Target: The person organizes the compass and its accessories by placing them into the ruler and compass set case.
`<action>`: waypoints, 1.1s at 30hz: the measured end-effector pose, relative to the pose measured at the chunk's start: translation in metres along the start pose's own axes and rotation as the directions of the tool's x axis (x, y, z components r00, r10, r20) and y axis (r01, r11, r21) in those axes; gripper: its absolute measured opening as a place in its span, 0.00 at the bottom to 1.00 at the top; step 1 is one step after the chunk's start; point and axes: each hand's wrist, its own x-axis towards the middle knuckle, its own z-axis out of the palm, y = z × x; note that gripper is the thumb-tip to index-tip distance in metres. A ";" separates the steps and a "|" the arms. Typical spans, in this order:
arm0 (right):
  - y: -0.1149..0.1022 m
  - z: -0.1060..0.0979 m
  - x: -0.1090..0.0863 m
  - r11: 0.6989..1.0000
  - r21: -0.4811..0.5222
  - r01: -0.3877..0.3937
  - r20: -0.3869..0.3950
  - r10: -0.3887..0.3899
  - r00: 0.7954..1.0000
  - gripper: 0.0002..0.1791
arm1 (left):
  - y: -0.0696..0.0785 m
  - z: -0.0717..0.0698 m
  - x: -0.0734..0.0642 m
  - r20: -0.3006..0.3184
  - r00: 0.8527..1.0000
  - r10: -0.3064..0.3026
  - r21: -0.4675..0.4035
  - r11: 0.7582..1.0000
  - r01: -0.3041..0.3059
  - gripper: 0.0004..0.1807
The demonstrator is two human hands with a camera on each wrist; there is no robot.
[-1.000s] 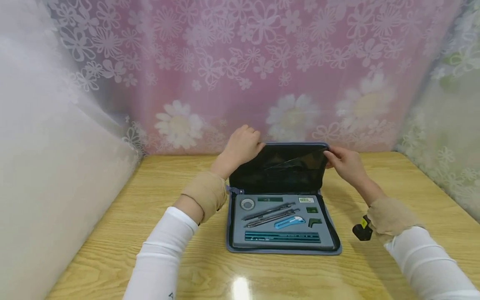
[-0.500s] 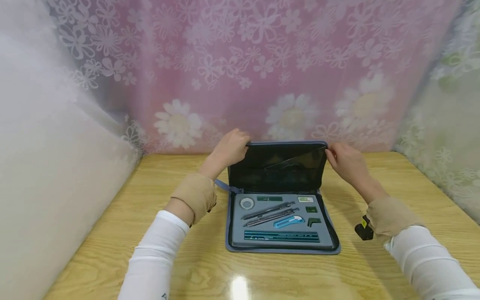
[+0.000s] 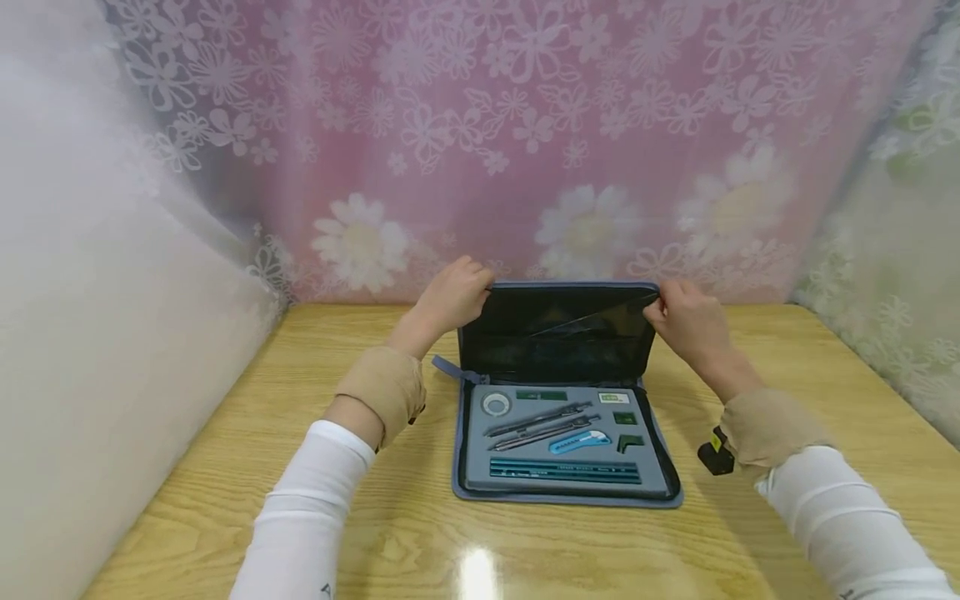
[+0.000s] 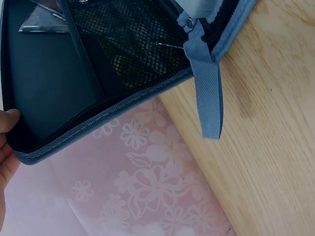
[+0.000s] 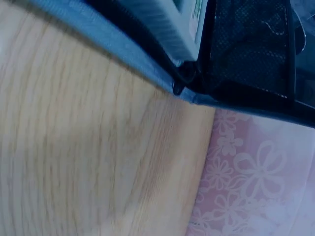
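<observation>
A blue-edged zip case (image 3: 567,502) lies unfolded on the table, its black lid (image 3: 558,333) raised nearly upright. My left hand (image 3: 454,295) grips the lid's upper left corner; its thumb (image 4: 9,120) shows on the lid's inner face in the left wrist view. At the upper right corner my right hand (image 3: 692,323) pinches the lid between thumb and fingers; it is outside the right wrist view. Grey foam holds a white ring (image 3: 495,405), two compasses (image 3: 542,427), a blue utility knife (image 3: 580,442), dark green pencils (image 3: 566,472) and an eraser (image 3: 613,398).
The zip's fabric pull (image 4: 206,93) sticks out at the left hinge. Wood-grain table (image 3: 405,542) surrounds the case. A pink floral curtain (image 3: 480,167) hangs right behind the lid. A small black device (image 3: 716,452) hangs below the right wrist wrap.
My left hand has slid left along the lid's top edge to its corner, and the zip pull has come into sight. My right hand stays at the right corner, its fingers slightly further over the edge.
</observation>
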 end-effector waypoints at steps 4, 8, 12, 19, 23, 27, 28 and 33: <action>0.004 0.008 -0.001 0.992 -0.022 0.128 -0.122 -0.130 0.984 0.05 | 0.000 -0.002 0.000 0.012 1.000 -0.025 0.005 1.000 0.025 0.02; 0.010 0.009 -0.001 0.967 -0.053 0.247 -0.199 -0.253 0.947 0.06 | 0.001 -0.003 0.002 0.009 0.998 -0.055 0.007 0.998 0.055 0.02; 0.008 0.007 -0.001 0.986 -0.019 0.166 -0.174 -0.167 0.970 0.06 | 0.003 -0.005 0.003 0.028 0.997 -0.073 0.012 0.997 0.073 0.02; -0.002 0.000 -0.004 0.930 0.222 -0.294 0.000 0.301 0.954 0.05 | 0.005 -0.003 0.000 0.048 0.993 -0.104 -0.015 0.994 0.105 0.03; -0.002 -0.001 -0.006 0.901 0.275 -0.336 0.024 0.343 0.939 0.05 | 0.005 -0.002 0.000 0.054 0.991 -0.121 -0.025 0.992 0.123 0.03; -0.003 -0.003 -0.007 0.841 0.323 -0.433 0.162 0.402 0.901 0.07 | 0.005 -0.001 0.000 0.047 0.992 -0.113 -0.021 0.993 0.114 0.03; -0.004 -0.004 -0.007 0.813 0.344 -0.470 0.206 0.423 0.882 0.09 | 0.004 0.000 0.000 0.041 0.993 -0.112 -0.026 0.993 0.114 0.03; -0.001 -0.005 -0.006 0.657 0.454 -0.602 0.377 0.471 0.798 0.22 | 0.002 -0.001 -0.001 0.052 0.986 -0.157 -0.110 0.981 0.162 0.03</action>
